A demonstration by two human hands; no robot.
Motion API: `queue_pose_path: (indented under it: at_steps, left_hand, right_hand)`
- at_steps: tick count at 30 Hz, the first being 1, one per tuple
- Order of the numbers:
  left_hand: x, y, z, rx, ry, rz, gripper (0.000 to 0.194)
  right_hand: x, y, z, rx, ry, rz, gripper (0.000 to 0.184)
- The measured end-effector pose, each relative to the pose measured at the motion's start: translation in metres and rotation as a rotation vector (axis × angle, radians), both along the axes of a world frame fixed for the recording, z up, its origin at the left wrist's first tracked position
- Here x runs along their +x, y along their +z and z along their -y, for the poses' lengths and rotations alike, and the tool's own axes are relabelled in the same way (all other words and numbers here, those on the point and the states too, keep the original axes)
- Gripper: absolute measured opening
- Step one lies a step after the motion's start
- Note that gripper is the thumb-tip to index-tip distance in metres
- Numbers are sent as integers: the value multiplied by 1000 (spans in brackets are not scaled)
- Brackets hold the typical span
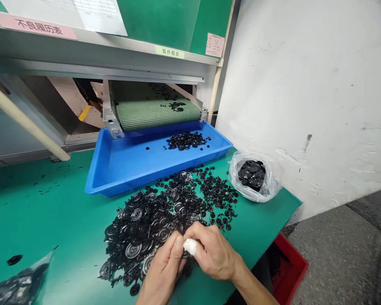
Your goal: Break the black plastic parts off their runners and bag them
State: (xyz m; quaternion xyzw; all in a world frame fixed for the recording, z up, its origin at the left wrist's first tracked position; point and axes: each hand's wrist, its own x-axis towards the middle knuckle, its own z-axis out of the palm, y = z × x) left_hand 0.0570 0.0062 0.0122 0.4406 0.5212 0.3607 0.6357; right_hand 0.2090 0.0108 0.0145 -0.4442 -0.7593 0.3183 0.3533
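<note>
**Green worktop [73, 220] beside a white wall [305, 84], strewn with a heap of black parts [160, 222]**

From the head camera, the worktop runs up to a metal frame bearing a pink label [34, 26] and a light green label [169, 52]. Below it, a ridged green conveyor belt [146, 116] carries a few black pieces and ends over a blue tray [127, 159], where a small cluster of black pieces [187, 141] lies.

In front of the tray, the heap spreads over the worktop: larger round discs mostly on the left, small stemmed pieces [222, 197] on the right. At its near edge, the left hand [163, 264] and the right hand [214, 252] meet, fingers closed around a dark part [186, 254] that they hide almost wholly. White wrapping [190, 246] covers the right thumb.

Right of the heap stands an open clear plastic bag [271, 190] filled with black discs [252, 173]. At the lower left lies another clear bag [19, 284] with dark contents, near a lone black piece [14, 259]. Below the worktop's right edge, a red bin [296, 275] sits by the grey floor [343, 254].
</note>
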Motion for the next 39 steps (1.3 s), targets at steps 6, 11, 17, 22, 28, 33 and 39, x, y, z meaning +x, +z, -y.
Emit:
queue_pose_path:
  at_steps: [6,11,17,22,28,33,39]
  left_hand:
    - [4,5,-5,-54,137,95,45]
    - [2,8,-8,-86,97,181,45]
    - [1,11,-10,-192,97,413,35]
    - [-4,5,-13,-167,65,494,31]
    - [1,12,-13,-217,86,428,33]
    - [4,8,-10,-150,39,344,35]
    - [3,-1,-5,-135,9,309,40]
  right_hand:
    - [21,7,-38,44,-2,77,31]
    - [70,11,-102,191,-306,602,43]
    - [83,-4,-138,188,-187,688,39]
    - [78,-5,-124,262,-217,632,31]
    - [59,10,-74,383,-145,500,26]
    - [28,18,-21,447,156,456,29]
    - [9,16,5,279,131,361,22]
